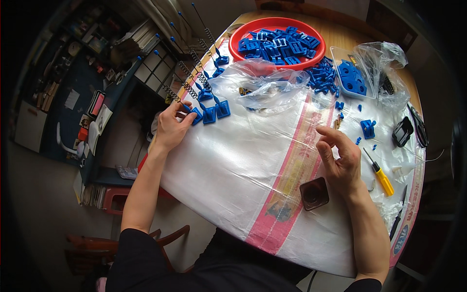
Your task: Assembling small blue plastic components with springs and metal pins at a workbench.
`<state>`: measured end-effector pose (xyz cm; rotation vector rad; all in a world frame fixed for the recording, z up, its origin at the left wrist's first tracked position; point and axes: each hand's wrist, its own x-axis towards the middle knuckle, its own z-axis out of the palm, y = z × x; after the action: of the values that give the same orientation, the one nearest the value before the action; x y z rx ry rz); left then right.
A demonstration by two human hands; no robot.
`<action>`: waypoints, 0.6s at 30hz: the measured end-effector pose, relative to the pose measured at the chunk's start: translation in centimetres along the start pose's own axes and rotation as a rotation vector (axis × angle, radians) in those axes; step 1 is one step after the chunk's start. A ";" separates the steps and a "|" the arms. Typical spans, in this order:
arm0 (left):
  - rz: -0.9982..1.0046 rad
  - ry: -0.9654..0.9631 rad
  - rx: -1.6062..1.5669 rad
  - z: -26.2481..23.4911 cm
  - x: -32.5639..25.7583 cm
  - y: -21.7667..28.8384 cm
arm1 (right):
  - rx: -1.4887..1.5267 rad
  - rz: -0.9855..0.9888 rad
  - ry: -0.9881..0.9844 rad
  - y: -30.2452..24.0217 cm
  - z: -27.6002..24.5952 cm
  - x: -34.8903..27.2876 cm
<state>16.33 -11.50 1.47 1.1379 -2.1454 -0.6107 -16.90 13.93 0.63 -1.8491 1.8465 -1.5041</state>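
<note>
Looking down from the head camera, our only view, we're seeing our left hand [171,127] working near the left edge of the white sheet [219,165]. We're pinching the blue-based spring piece [196,117] between thumb and fingers, as far as we're making out; how hard we're squeezing, we can't tell. It's sitting at the near end of a bunch of similar spring pieces [209,115], and from here their coils and ball-tipped wires are overlapping. That's what's bugging us: with everything crowding so close to the edge, one careless tug could be snagging a neighbour and tipping it over the side.

Our right hand [342,158] isn't holding anything we're seeing: thumb and index are standing apart, the rest are curling in. It's hovering just beside the brass pins [337,121]. Those and the small blue bits [358,140] are lying loose, so a sweeping wrist could be scattering them. We're also eyeing the dark square dish-like thing [314,193] beside that wrist, easy to bump, and the clear bag [287,80], sprawling close enough to the bases that dragging it could be shifting them.
</note>
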 end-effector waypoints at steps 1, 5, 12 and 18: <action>0.037 0.022 -0.039 0.2 -0.1 0.1 | -0.003 0.002 -0.001 0.0 -0.1 0.0; 0.092 0.085 -0.051 0.3 -0.4 -1.0 | 0.002 -0.006 -0.003 0.0 0.2 0.0; 0.047 0.025 -0.066 0.3 -0.1 -1.1 | -0.006 -0.014 0.004 0.1 0.1 0.0; 0.049 0.122 -0.156 -1.2 -0.1 -1.2 | 0.001 -0.006 0.005 -0.1 0.1 0.0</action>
<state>17.93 -12.15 1.50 1.0095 -1.9795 -0.6569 -16.77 13.91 0.72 -1.8537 1.8437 -1.5126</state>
